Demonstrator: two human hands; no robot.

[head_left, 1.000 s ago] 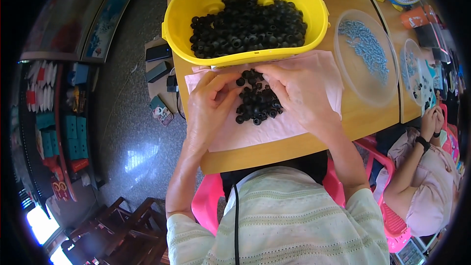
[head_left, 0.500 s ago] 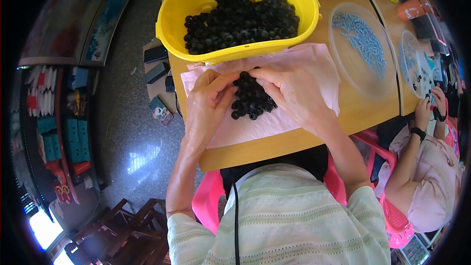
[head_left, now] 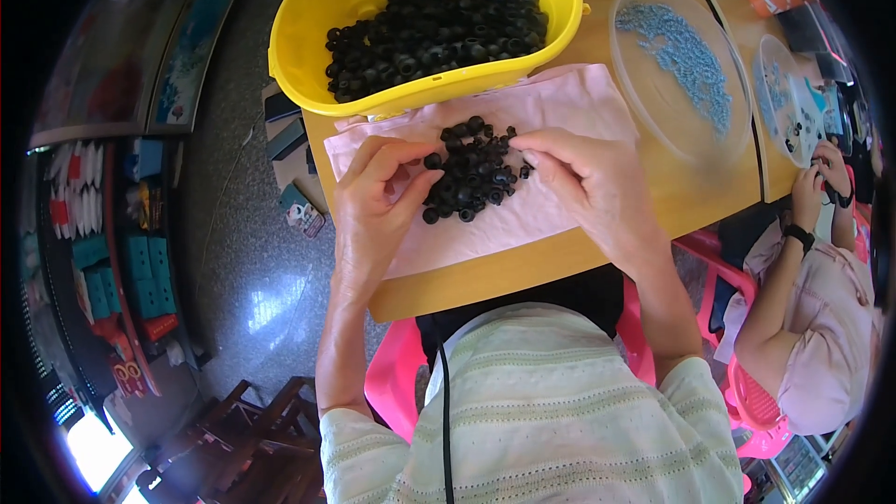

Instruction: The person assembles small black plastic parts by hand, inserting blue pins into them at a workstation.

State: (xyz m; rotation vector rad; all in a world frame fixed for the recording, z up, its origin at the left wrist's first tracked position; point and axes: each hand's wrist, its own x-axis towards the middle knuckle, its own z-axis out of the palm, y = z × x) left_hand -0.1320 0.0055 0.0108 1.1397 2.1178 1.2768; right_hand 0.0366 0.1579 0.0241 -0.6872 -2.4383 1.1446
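Observation:
A loose pile of small black round parts (head_left: pixel 474 173), some with holes showing, lies on a pink cloth (head_left: pixel 551 215) in front of me. At the pile's left edge my left hand (head_left: pixel 378 196) pinches one black round part (head_left: pixel 432 161) between thumb and index finger. My right hand (head_left: pixel 597 191) is closed in a pinch at the pile's right edge. Its fingertips touch or almost touch small dark pieces there; what they hold, if anything, is too small to make out. The two hands are apart, with the pile between them.
Behind the cloth stands a yellow tub (head_left: pixel 289 84) filled with many black parts. A round clear tray (head_left: pixel 644 103) with small blue pieces sits to its right. Farther right, another person's hands (head_left: pixel 821 168) work near a smaller tray. A phone (head_left: pixel 303 215) lies left of the table.
My hands have moved apart from the top of the pile, the left one to the left and the right one to the right. The pile looks more spread out. The whole view has shifted slightly.

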